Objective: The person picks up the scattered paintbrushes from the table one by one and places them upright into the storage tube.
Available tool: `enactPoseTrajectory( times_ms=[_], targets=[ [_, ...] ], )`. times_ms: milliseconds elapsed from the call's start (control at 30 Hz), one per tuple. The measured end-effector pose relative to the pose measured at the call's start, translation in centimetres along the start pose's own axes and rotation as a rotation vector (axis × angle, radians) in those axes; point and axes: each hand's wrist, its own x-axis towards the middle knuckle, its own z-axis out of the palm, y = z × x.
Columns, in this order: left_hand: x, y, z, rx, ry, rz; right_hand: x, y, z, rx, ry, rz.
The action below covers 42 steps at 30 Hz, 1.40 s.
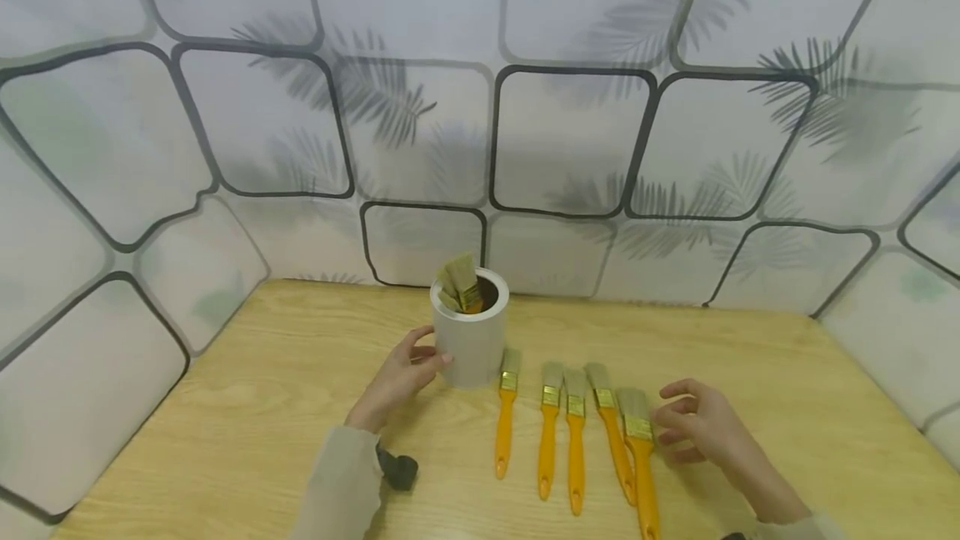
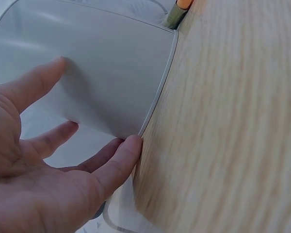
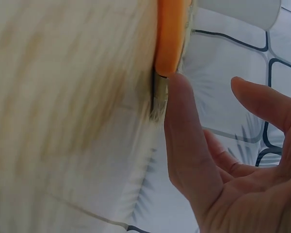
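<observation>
A white cylindrical container (image 1: 471, 348) stands upright with several paintbrushes (image 1: 461, 280) in it, bristles up. My left hand (image 1: 405, 369) is at its left side, fingers spread; the left wrist view shows the fingertips against the container's wall (image 2: 102, 63), low near its base. To its right lie several orange-handled paintbrushes in a row, bristles away from me. My right hand (image 1: 701, 423) is beside the rightmost, widest paintbrush (image 1: 639, 448), fingers loosely bent and apart. In the right wrist view, one fingertip comes right up to an orange handle (image 3: 169, 39); nothing is between thumb and fingers.
The wood-grain table (image 1: 300, 382) meets a pale wall covering (image 1: 570, 140) with dark outlined panels and leaf shapes just behind the container. One brush (image 1: 507, 415) lies close against the container's right side. A dark wrist strap (image 1: 397, 469) sits at my left sleeve.
</observation>
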Motion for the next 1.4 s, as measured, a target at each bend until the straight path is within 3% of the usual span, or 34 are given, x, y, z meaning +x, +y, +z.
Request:
enactPoseTrajectory(
  times_ms=[167,467,600,733,833,1067,1400],
  targets=[
    [0.0,0.1,-0.1,0.006,-0.004,0.006,-0.1,0.3,0.1,0.005,-0.027,0.006],
    [0.0,0.0,0.0,0.003,-0.015,0.001,-0.1,0.5,0.7,-0.092,-0.061,0.047],
    [-0.1,0.1,0.0,0.004,-0.009,-0.007,-0.2,0.4,1.4,-0.191,-0.068,0.037],
    [-0.2,0.2,0.0,0.014,-0.001,-0.008,-0.2,0.1,2.0,-0.356,-0.034,-0.002],
    [-0.2,0.2,0.0,0.029,-0.005,-0.001,-0.2,0.0,2.3,-0.418,0.0,-0.022],
    [-0.1,0.2,0.1,0.022,-0.006,0.007,-0.2,0.1,2.4,-0.419,-0.001,-0.069],
    [0.1,-0.2,0.0,0.002,-0.001,0.006,0.4,0.1,1.7,-0.356,-0.04,-0.048]
  ],
)
